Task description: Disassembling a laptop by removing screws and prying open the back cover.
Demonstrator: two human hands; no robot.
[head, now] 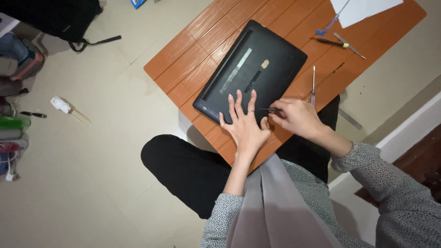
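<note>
left hand [245, 126] flat on laptop [251, 69], right hand [297, 117] pinching tweezers [270, 109]

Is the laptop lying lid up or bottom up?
Bottom up: the laptop shows its underside, with vent slots and label strips, flat on the orange table under the left hand.

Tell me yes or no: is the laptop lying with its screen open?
No: the laptop lies shut, underside up, on the table under the left hand.

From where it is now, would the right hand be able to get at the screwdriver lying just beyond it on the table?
Probably yes. The screwdriver lies in the open on the table, just past the right hand, with nothing between them. But that hand already holds a thin dark tool at the laptop edge.
</note>
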